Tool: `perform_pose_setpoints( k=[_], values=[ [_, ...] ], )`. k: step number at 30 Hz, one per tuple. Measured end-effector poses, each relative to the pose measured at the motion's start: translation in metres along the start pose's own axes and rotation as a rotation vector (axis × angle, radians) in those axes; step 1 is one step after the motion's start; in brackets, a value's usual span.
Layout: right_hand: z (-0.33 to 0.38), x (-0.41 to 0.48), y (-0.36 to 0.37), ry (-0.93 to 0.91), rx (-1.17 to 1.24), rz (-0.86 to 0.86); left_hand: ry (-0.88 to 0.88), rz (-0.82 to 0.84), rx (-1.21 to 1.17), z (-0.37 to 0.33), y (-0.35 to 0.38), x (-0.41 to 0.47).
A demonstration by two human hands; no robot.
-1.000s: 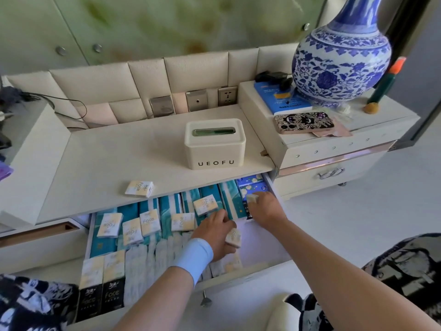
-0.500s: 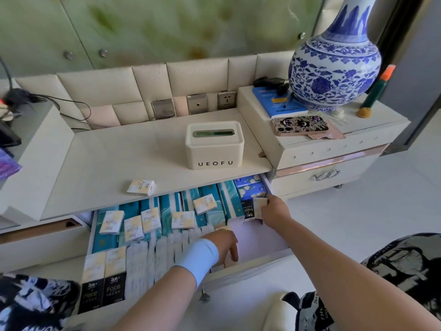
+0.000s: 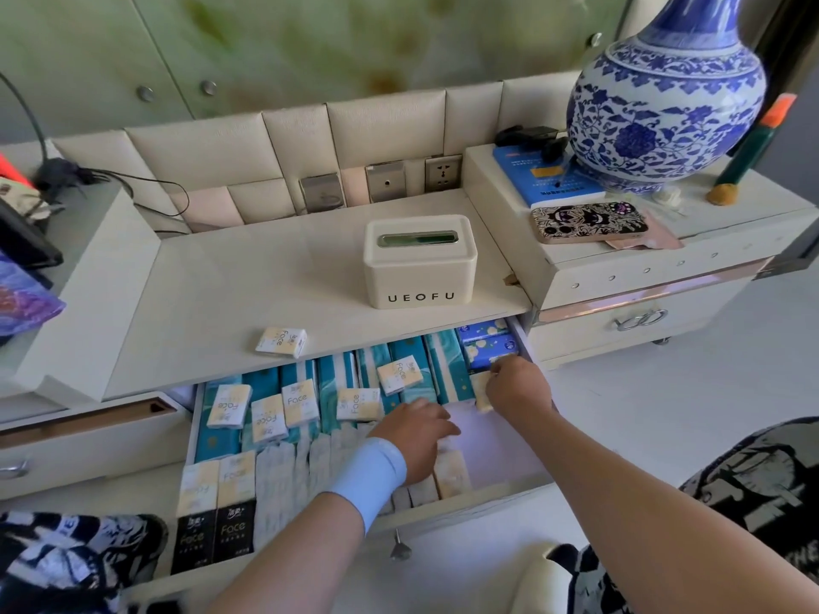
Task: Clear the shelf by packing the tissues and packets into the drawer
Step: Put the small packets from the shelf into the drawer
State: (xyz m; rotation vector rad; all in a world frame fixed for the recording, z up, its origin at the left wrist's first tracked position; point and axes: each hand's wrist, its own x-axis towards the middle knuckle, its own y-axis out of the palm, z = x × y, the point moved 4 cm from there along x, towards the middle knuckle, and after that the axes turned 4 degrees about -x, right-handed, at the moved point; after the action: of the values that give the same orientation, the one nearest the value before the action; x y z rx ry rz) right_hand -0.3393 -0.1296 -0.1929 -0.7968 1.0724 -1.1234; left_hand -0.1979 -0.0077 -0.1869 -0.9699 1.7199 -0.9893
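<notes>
One shelf packet point(image 3: 281, 342): beyond your left hand point(image 3: 412, 436).
Your left hand: flat on drawer packs point(image 3: 452, 476) (gripping nothing).
Your right hand point(image 3: 516, 385): pinching a small packet point(image 3: 481, 394).

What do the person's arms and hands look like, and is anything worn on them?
Both forearms are bare, with no sleeves in view. The left hand has a wide light blue wristband round its wrist. The right hand and its wrist carry nothing. No ring, watch or glove shows on either.

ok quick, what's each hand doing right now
Left hand: open, resting flat on the tissue packets in the drawer.
Right hand: closed, pinching a small tissue packet.
</notes>
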Motion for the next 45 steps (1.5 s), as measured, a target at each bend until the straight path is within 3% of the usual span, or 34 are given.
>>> perform_pose_setpoints(
  k=[4,6,8,11,13,16,19,21,23,27,30,33,35,39,45],
  values=[
    [0.036,-0.011,-0.009,-0.194,0.022,-0.124,-0.084,-0.307,-0.114,0.029,-0.027,-0.014],
    [0.062,-0.02,-0.007,-0.379,0.045,-0.133,-0.175,-0.37,-0.115,0.047,-0.039,-0.024],
    [0.086,-0.031,-0.004,-0.57,0.021,-0.13,-0.284,-0.313,-0.079,0.065,-0.041,-0.036],
    [0.11,-0.043,0.01,-0.732,-0.157,-0.048,-0.363,-0.087,-0.04,0.085,-0.034,-0.054],
    [0.118,-0.045,0.021,-0.75,-0.378,0.014,-0.38,-0.039,-0.068,0.09,-0.029,-0.061],
    [0.122,-0.045,0.032,-0.728,-0.499,0.019,-0.381,-0.185,-0.107,0.093,-0.034,-0.066],
    [0.129,-0.047,0.031,-0.595,-0.343,0.073,-0.41,-0.341,-0.236,0.101,-0.044,-0.071],
    [0.139,-0.052,0.027,-0.519,-0.162,0.107,-0.428,-0.34,-0.282,0.106,-0.049,-0.073],
    [0.152,-0.059,0.025,-0.497,-0.061,0.09,-0.465,-0.326,-0.343,0.114,-0.049,-0.078],
    [0.182,-0.072,0.029,-0.461,0.087,0.162,-0.569,-0.508,-0.495,0.137,-0.052,-0.101],
    [0.207,-0.084,0.044,-0.545,0.038,0.288,-0.661,-0.649,-0.569,0.153,-0.054,-0.129],
    [0.225,-0.095,0.062,-0.666,-0.109,0.286,-0.8,-0.853,-0.615,0.17,-0.052,-0.161],
    [0.233,-0.102,0.072,-0.75,-0.134,0.269,-0.821,-0.803,-0.597,0.178,-0.044,-0.169],
    [0.238,-0.11,0.09,-0.905,-0.226,0.32,-0.8,-0.48,-0.549,0.175,-0.027,-0.156],
    [0.215,-0.09,0.072,-0.789,-0.268,0.263,-0.886,-0.26,-0.45,0.167,-0.039,-0.135]
  ],
)
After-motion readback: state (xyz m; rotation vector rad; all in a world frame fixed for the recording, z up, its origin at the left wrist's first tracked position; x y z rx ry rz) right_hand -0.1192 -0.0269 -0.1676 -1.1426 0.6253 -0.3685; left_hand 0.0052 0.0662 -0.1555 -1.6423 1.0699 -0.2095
